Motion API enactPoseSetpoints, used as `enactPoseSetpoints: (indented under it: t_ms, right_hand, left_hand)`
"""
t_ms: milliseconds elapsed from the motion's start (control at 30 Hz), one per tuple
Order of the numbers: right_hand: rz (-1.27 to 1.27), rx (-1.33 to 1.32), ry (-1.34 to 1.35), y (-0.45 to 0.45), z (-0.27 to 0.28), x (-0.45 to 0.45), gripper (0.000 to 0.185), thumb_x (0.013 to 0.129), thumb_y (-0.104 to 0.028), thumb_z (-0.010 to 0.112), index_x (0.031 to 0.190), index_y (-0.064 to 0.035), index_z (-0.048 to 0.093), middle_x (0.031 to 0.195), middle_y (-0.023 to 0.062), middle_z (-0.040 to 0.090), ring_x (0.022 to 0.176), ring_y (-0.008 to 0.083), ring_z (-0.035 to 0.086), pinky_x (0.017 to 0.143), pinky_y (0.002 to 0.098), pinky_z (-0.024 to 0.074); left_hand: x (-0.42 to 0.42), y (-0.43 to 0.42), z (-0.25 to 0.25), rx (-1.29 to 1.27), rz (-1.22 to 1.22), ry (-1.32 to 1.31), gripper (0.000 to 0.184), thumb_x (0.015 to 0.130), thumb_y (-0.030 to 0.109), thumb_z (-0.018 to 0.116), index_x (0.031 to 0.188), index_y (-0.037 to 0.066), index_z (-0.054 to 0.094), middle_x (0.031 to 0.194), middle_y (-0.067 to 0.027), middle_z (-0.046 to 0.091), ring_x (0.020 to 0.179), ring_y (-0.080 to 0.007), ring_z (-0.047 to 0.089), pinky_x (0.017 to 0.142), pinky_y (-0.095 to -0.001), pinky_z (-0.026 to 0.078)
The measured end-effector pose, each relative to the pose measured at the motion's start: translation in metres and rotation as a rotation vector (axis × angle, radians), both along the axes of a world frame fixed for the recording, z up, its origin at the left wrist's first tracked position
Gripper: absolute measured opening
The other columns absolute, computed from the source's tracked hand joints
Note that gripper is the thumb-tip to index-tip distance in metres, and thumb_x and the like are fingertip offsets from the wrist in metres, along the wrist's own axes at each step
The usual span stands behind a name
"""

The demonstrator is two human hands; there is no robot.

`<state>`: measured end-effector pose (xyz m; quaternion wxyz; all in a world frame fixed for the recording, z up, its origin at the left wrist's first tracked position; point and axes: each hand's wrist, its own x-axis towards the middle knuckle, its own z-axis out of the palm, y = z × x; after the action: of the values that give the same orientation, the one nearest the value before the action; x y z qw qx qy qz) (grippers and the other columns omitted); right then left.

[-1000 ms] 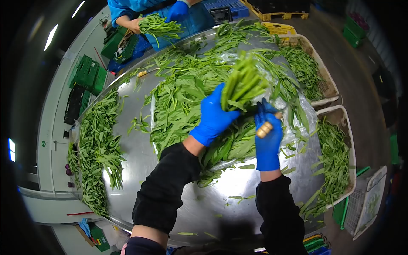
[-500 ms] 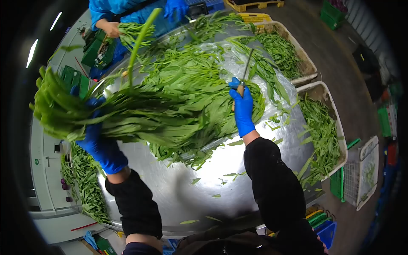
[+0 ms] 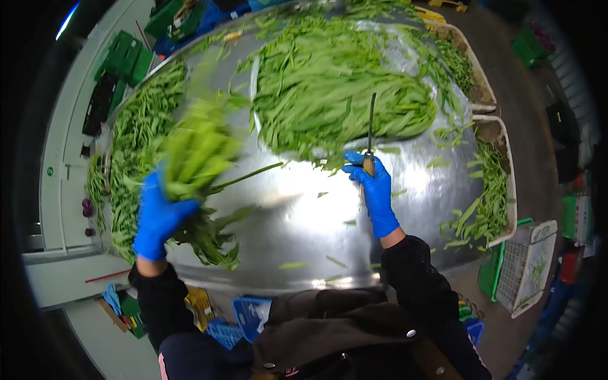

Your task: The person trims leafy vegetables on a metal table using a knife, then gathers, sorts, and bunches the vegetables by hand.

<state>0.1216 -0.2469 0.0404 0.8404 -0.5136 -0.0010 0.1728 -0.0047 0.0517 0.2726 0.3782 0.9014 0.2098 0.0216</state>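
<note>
My left hand (image 3: 158,218), in a blue glove, is closed around a bunch of long-leaved greens (image 3: 201,149) over the left part of the metal table. The bunch is blurred by motion. Thick stems point up and away, leaves hang below the hand, and one stalk (image 3: 250,177) sticks out to the right. A thin-bladed knife (image 3: 371,126) with a wooden handle is held in my gloved right hand (image 3: 380,199), blade pointing away from me. Just beyond the knife hand, a large heap of the same greens (image 3: 342,88) lies on clear plastic sheeting (image 3: 403,57).
Loose leaves are scattered on the shiny metal table (image 3: 297,234). Another heap of greens (image 3: 142,136) lines its left side. Crates of greens (image 3: 508,215) stand along the right edge. A grey crate (image 3: 525,272) is on the floor beyond, and green crates (image 3: 120,54) are at far left.
My left hand has swung the bunch off the heap toward the left, and its leaves now hang down. The knife has come closer to me. The view has tilted down, losing the co-worker.
</note>
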Motion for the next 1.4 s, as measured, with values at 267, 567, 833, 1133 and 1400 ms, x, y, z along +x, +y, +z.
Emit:
enactPoseSetpoints:
  t_ms: [267,567,833,1133,1400]
  right_hand:
    - [0.274,-0.311,0.230,0.001,-0.040,-0.131,0.030,0.085,-0.008,0.056,0.115,-0.0030,0.053,0.112,0.0100,0.064,0.086,0.0145,0.065,0.074,0.0259,0.0486]
    - [0.283,-0.177,0.323,0.098,-0.046,-0.167,0.030,0.090,-0.015,0.057,0.114,0.0022,0.052,0.116,0.0143,0.062,0.098,0.0214,0.064,0.081,0.0295,0.0516]
    - [0.216,-0.090,0.471,0.171,-0.056,-0.176,0.033,0.083,-0.012,0.068,0.112,0.0000,0.057,0.102,0.0067,0.063,0.089,0.0162,0.063,0.078,0.0275,0.0516]
    - [0.000,0.172,0.492,0.179,-0.006,-0.202,0.025,0.079,-0.008,0.072,0.095,-0.0115,0.052,0.087,-0.0012,0.057,0.075,0.0084,0.056,0.065,0.0236,0.0443]
    - [-0.127,-0.078,0.511,0.151,-0.066,-0.199,0.034,0.080,-0.012,0.072,0.108,-0.0029,0.056,0.086,0.0016,0.060,0.072,0.0090,0.055,0.066,0.0232,0.0449]
  left_hand:
    - [-0.080,0.014,-0.210,0.522,-0.353,0.228,0.140,0.044,0.054,0.085,0.149,0.011,0.004,0.152,-0.0235,0.011,0.141,-0.0395,0.009,0.109,-0.0598,0.008]
    - [-0.082,0.041,-0.219,0.270,-0.307,-0.024,0.093,0.075,0.062,0.063,0.145,0.011,0.028,0.145,-0.0147,0.036,0.139,-0.0341,0.024,0.111,-0.0533,0.006]
    - [-0.058,0.111,-0.220,0.000,-0.560,0.226,0.061,0.073,0.025,0.077,0.125,0.003,0.054,0.114,-0.0130,0.064,0.105,-0.0239,0.062,0.091,-0.0314,0.046]
    - [-0.077,0.107,-0.153,-0.205,-0.582,0.168,0.050,0.079,0.026,0.072,0.120,0.001,0.058,0.105,-0.0159,0.067,0.096,-0.0248,0.064,0.088,-0.0335,0.046]
    - [-0.051,0.124,-0.231,0.385,-0.695,0.033,0.041,0.086,0.017,0.059,0.125,0.007,0.055,0.113,-0.0191,0.059,0.103,-0.0351,0.056,0.090,-0.0414,0.045]
